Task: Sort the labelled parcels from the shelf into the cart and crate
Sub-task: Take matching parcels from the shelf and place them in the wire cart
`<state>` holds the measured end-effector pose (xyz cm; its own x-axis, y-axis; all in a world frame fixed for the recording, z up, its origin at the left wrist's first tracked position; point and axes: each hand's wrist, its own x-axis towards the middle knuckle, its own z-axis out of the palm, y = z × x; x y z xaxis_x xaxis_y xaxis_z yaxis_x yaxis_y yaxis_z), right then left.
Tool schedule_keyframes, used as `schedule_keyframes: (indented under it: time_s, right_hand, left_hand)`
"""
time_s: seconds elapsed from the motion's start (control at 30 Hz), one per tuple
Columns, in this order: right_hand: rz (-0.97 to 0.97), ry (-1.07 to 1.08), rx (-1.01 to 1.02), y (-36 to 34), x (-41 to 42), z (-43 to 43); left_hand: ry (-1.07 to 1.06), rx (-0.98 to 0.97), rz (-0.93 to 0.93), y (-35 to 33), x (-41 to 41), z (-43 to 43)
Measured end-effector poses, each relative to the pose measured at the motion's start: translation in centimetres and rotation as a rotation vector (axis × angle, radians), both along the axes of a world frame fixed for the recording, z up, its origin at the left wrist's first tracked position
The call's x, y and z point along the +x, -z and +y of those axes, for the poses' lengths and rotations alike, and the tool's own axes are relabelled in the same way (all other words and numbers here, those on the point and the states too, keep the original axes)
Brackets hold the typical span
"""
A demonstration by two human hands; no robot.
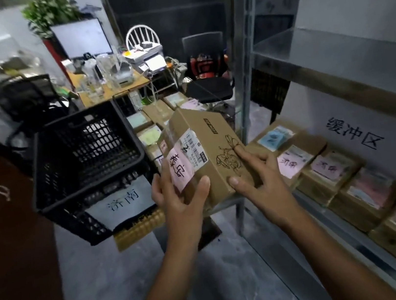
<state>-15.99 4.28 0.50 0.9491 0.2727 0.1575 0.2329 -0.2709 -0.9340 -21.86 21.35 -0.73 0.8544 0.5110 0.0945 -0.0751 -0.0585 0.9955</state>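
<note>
Desk (pixel 116 89) with monitor (pixel 81 38) and printer (pixel 147 57); plant (pixel 50 10); black chair (pixel 207 71)

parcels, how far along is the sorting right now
Done: a stack of parcels lies behind the black crate, though none shows inside it. In hand: the left hand and right hand hold a box with a pink label. Left: a row of parcels with pink labels sits on the shelf. Roughly midway, at a guess.
</note>
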Motion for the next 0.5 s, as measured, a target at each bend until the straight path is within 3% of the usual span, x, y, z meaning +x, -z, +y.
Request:
schedule_keyframes:
  time_s: [0.17,0.33,0.5]
  right_hand:
    - [-0.07,-0.031,0.09,-0.2,5.4,1.8]
    - [0.033,-0.023,0.298,-0.3,8.3,4.6]
    - [0.088,-0.101,0.318,0.2,11.7,8.4]
  left_hand:
    - [-0.01,0.093,-0.013,-0.1,4.0,2.2]
    - [0.074,-0.12,-0.048,-1.5,7.0,4.3]
    - [0.071,-0.135,-0.055,-1.4,10.7,7.5]
